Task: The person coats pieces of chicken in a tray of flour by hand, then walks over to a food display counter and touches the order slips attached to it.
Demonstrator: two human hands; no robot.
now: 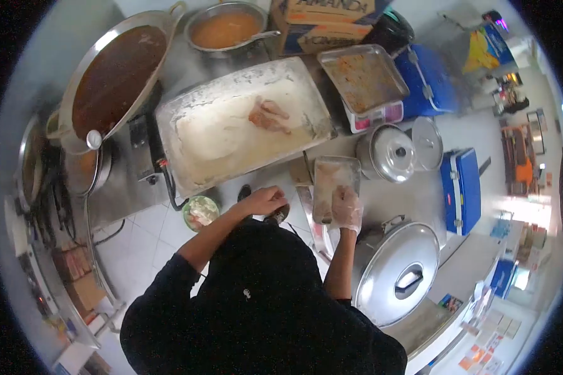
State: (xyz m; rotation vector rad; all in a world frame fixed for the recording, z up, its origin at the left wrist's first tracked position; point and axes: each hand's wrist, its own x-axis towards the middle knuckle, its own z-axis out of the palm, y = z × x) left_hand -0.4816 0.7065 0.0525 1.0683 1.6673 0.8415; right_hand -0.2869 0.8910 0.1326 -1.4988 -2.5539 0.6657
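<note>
We see the right hand [347, 207] in a thin clear glove, at the small tray [323, 212], with its fingers curled over the tray's side. We cannot tell if its grip is clamped on anything. The left hand [266, 201] is bare and held near the body. Its fingers bend inward, but we can't tell if that grip is together or has something in it.

The small tray sits on the worktop [391, 199], and it looks close to the edge. If the gloved hand pushed down hard on one side, we think it could tip and spill. The pieces of meat [269, 117] lie in white powder [213, 137] in the big tray [297, 72]. If the bare hand touched them, we think germs could spread, because it has no glove. Powder could also drop into the green bowl [201, 213] on the floor [153, 231] if the big tray got bumped.

Now we count. One small tray, one big tray, and one messy tray with orange bits [364, 78]. About two pieces of meat; they touch, so we can't be sure. One big pan of dark liquid [122, 75] and one bowl of orange liquid [225, 30]. Two pots with lids on [391, 153], one small and one large, and one loose lid [428, 144]. One green bowl. One glove, two hands.
</note>
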